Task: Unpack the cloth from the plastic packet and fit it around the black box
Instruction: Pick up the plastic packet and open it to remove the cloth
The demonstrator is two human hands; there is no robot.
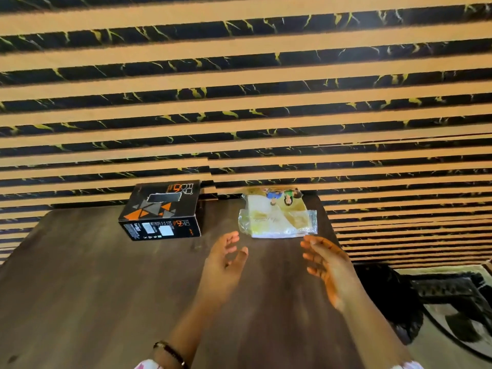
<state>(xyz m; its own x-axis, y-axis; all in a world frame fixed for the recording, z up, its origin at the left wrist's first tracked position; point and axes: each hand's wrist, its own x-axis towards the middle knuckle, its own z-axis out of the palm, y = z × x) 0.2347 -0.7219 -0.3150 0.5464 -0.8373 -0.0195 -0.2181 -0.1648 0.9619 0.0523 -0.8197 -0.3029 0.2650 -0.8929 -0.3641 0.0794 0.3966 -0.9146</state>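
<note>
Plastic packet (278, 217) lies flat at the table's (80, 275) far edge, toward the far right corner, its back end up against the striped wall (239, 75). I read pale folded cloth (269, 218) through the clear film, with a printed picture card at the far end; packet looks unopened. Its long axis runs roughly left to right along the far edge, near edge facing the hands. Both hands sit short of it, nothing held. Right hand (326, 262) is the nearer one: fingers spread and loosely extended, fingertips just beside the packet's near right corner, not quite touching as far as I can tell. Left hand (226, 258) is open too, fingers slightly curved, thumb apart, just off the near left corner. So the packet lies straight ahead, between the two hands and beyond them. My judgement: a two-handed pickup by the short ends suits this layout. Black box (161, 210) with orange triangles stands further left along the same far edge, apart from the packet, beyond the left hand.
</note>
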